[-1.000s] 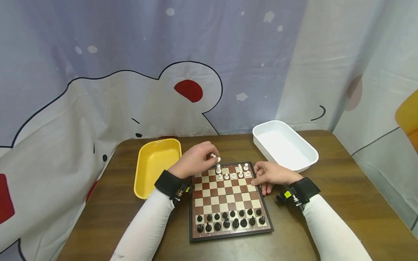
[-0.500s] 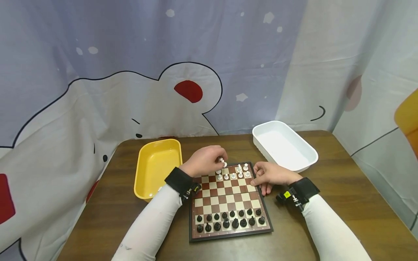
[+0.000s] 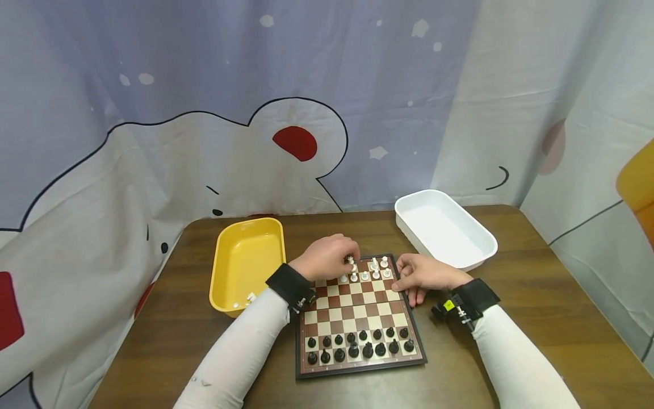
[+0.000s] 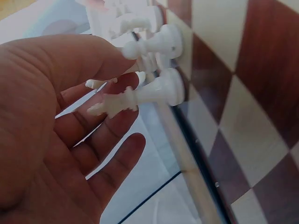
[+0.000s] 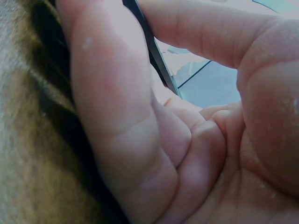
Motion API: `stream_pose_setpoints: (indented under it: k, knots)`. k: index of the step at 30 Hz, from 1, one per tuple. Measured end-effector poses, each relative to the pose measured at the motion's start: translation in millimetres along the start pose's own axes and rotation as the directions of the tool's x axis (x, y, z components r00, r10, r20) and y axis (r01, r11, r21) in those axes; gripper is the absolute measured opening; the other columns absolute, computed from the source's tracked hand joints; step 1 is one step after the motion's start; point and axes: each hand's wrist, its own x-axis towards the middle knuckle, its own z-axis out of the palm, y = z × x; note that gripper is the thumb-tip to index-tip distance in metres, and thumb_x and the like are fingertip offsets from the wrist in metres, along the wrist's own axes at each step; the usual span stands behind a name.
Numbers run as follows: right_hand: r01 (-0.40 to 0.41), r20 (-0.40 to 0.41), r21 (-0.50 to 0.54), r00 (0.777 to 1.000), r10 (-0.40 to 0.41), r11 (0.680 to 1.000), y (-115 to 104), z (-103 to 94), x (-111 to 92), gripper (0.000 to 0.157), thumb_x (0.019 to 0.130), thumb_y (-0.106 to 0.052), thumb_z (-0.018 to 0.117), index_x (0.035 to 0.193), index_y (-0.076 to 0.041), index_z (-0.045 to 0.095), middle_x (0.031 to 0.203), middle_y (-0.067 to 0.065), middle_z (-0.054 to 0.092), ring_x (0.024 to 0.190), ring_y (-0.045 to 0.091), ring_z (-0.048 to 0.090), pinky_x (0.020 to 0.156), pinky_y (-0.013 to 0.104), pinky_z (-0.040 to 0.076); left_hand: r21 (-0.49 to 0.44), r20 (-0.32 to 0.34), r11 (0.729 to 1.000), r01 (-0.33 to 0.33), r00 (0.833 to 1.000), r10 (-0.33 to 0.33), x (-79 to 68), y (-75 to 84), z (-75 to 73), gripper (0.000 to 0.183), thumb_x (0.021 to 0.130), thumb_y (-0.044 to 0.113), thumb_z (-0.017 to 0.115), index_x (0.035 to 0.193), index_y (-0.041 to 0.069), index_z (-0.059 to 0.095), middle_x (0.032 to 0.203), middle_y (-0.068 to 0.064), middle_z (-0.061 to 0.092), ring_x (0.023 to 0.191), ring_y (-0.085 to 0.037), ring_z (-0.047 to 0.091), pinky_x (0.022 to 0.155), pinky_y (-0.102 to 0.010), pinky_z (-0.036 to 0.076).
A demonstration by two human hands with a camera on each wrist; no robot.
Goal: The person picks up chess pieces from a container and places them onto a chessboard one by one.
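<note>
At the far edge of the chessboard [image 3: 352,312], my left hand [image 3: 327,258] pinches a white chess piece [image 3: 351,261] between thumb and fingers. In the left wrist view the thumb hides much of that piece. A taller white piece with a pronged top [image 4: 135,98] stands on the board beside the fingers, and a white pawn [image 4: 156,43] stands near the thumb tip. My right hand [image 3: 426,275] grips the board's right edge, thumb on top and fingers curled along the side. Several white pieces stand between the hands. Black pieces [image 3: 353,350] fill two rows at the near side.
Left of the board is a yellow tray [image 3: 218,267], with a few white pieces [image 3: 251,297] at its near end, partly behind the left sleeve. A white tray [image 3: 487,245] stands at the back right. A patterned curtain [image 3: 327,113] hangs behind the wooden table [image 3: 148,335].
My left hand has moved right and toward me with the white chess piece, from beyond the far edge down to the back row. My right hand has stayed on the board's edge.
</note>
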Motion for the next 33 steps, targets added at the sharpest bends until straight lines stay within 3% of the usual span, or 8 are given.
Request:
stream_pose_setpoints:
  k: [9,28,33]
  knots:
    - [0.001,-0.003,0.002,1.000,-0.001,1.000,0.6,-0.2,0.6,0.051,0.097,-0.016,0.085,0.123,0.004,0.047,0.081,0.017,0.073,0.055,0.020,0.073,0.049,0.031,0.059,0.002,0.019,1.000,-0.025,1.000,0.025,3.1,0.6,5.3,0.014,0.104,0.009,0.074,0.114,0.016,0.080,0.108,0.001,0.072,0.092,-0.016,0.059,0.078,-0.034,0.051]
    - [0.011,-0.001,-0.007,1.000,-0.011,1.000,1.4,-0.7,0.9,0.050,0.097,-0.016,0.086,0.123,0.005,0.048,0.080,0.017,0.073,0.054,0.021,0.072,0.049,0.031,0.058,0.013,0.041,1.000,0.027,0.999,-0.028,6.4,0.9,8.0,0.014,0.103,0.010,0.074,0.112,0.020,0.079,0.109,0.004,0.071,0.088,-0.014,0.059,0.075,-0.032,0.050]
    - [0.010,0.003,0.002,1.000,-0.010,1.000,1.6,-0.9,0.7,0.051,0.097,-0.016,0.086,0.123,0.005,0.047,0.080,0.017,0.073,0.055,0.021,0.073,0.049,0.031,0.058,0.001,0.056,0.999,0.035,0.998,-0.035,4.3,0.0,4.1,0.017,0.104,0.015,0.075,0.120,0.019,0.079,0.111,0.003,0.072,0.091,-0.014,0.061,0.078,-0.033,0.053]
